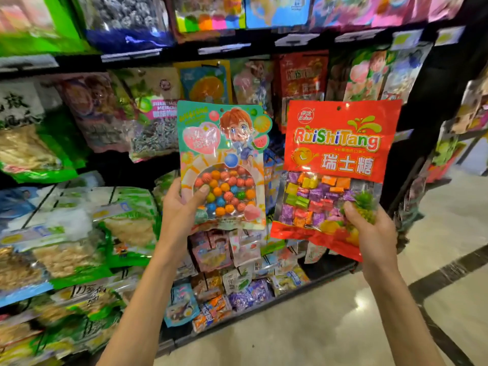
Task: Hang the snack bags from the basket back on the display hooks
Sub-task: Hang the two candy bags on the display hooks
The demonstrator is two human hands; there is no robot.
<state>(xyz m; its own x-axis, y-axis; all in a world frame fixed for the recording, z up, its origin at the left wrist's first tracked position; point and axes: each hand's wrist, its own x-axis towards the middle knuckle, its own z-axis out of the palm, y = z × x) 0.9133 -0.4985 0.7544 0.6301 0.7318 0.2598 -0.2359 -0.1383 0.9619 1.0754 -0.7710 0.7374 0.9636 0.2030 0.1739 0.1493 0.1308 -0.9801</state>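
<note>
My left hand (182, 207) grips the lower left edge of a teal and orange gumball bag (224, 143) with a cartoon child on it, held upright. My right hand (369, 228) grips the lower right corner of a red "RuiShiTang" candy bag (340, 143) full of coloured wrapped sweets, also upright. Each bag has a small hang hole at its top. Both bags are held side by side in front of the black display rack (412, 133), apart from the hanging bags behind them. The basket is not in view.
Rows of hanging snack bags (301, 75) fill the rack behind, with price tags (224, 48) on the rail above. Stacked green and white packs (79, 233) sit on shelves at left. Small packets (237, 286) fill the bottom row. Shiny tile floor (330, 326) lies at right.
</note>
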